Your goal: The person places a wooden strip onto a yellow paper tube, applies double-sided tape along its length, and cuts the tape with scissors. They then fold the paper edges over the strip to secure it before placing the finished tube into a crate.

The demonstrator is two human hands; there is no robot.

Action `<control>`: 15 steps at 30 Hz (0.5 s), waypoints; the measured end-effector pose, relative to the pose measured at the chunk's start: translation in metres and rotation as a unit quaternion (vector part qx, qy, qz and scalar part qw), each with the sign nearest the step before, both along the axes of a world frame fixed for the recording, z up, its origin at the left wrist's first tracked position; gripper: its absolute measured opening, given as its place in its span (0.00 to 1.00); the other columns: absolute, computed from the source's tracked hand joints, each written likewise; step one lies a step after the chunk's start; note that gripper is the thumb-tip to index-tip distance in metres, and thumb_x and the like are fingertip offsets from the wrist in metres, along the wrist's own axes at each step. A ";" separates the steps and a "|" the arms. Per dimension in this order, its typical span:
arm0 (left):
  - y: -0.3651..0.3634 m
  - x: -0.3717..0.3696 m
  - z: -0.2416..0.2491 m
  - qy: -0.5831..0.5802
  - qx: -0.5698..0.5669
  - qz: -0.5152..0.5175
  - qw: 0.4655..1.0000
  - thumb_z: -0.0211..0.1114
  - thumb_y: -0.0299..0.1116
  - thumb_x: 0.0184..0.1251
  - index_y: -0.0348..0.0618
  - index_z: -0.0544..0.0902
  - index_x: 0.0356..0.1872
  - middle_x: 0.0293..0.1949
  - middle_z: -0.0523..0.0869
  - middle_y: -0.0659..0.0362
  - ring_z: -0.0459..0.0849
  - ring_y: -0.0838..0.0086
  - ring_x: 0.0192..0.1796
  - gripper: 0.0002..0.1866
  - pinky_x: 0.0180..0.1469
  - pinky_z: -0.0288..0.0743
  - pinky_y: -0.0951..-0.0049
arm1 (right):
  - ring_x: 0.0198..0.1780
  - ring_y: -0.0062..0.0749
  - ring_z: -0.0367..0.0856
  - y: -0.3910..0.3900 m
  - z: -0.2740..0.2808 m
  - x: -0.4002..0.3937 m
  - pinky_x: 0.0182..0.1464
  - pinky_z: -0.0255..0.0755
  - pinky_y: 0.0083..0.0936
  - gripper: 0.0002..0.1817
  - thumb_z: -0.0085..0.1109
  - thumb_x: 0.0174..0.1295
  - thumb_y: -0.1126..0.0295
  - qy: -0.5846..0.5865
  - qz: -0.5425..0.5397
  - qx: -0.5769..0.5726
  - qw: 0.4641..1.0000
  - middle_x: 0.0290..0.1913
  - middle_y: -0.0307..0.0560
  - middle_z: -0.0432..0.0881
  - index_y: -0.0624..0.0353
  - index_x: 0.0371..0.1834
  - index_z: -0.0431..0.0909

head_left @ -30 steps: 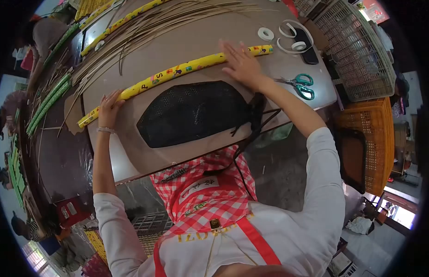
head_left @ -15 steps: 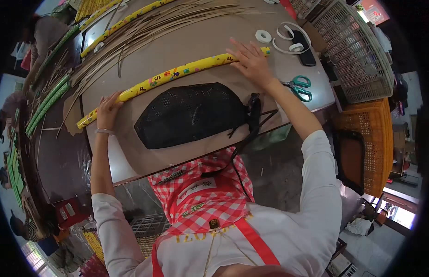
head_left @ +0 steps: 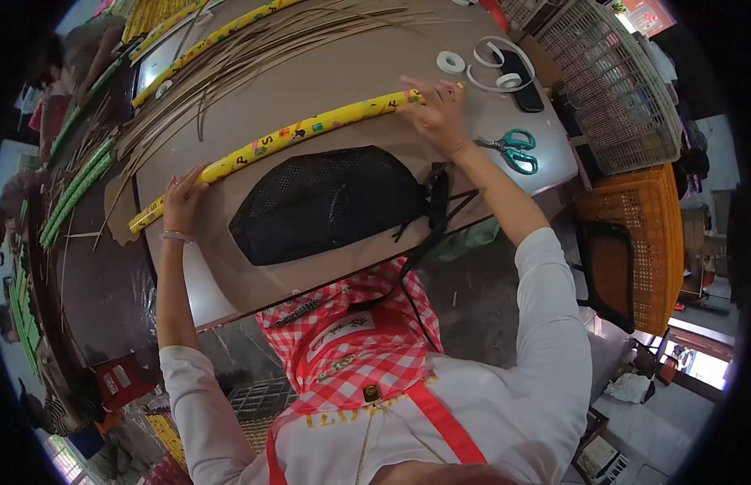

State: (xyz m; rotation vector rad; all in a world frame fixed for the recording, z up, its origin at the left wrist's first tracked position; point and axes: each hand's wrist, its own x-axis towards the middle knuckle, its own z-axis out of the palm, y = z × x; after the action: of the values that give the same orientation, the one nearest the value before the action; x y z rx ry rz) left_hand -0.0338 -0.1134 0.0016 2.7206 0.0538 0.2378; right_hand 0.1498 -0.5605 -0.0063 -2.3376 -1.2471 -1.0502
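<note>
A long, slim yellow printed tube (head_left: 274, 139), with letters and small coloured pictures on it, lies slantwise across the table. My left hand (head_left: 181, 198) is closed over it near its left end, which sticks out past my fingers. At the other end my right hand (head_left: 437, 117) curls over the tube, its fingers bent and partly hiding it; a bit of yellow tip shows beyond them. Between my forearms a black mesh bag (head_left: 327, 206) with straps lies on the table, just below the tube. Green-handled scissors (head_left: 517, 149) rest right of my right hand.
White tape rolls (head_left: 451, 62) and a dark phone (head_left: 525, 85) lie at the upper right. Thin brown strips (head_left: 254, 61) spread along the back, beside more yellow tubes (head_left: 214, 48). Green tubes (head_left: 80, 190) lie left. Stacked baskets (head_left: 614, 89) stand at the right; other people are at far left.
My right hand has gone from fingers spread flat on the tube to curled over its end. My left hand keeps its place on the tube. The whole view has shifted slightly.
</note>
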 end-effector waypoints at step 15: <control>0.011 0.002 -0.014 -0.014 -0.003 -0.002 1.000 0.61 0.34 0.58 0.50 0.77 0.52 0.49 0.80 0.57 0.76 0.66 0.55 0.19 0.65 0.55 0.59 | 0.70 0.34 0.52 -0.052 -0.006 0.015 0.68 0.36 0.49 0.31 0.37 0.66 0.51 0.102 -0.274 -0.225 0.929 0.67 0.49 0.59 0.63 0.64 0.57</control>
State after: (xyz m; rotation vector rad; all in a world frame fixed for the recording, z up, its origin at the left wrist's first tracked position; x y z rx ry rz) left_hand -0.0317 -0.1025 -0.0122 2.7112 0.0413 0.2735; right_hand 0.1643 -0.6127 -0.0120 -3.1746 -0.8328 -0.6668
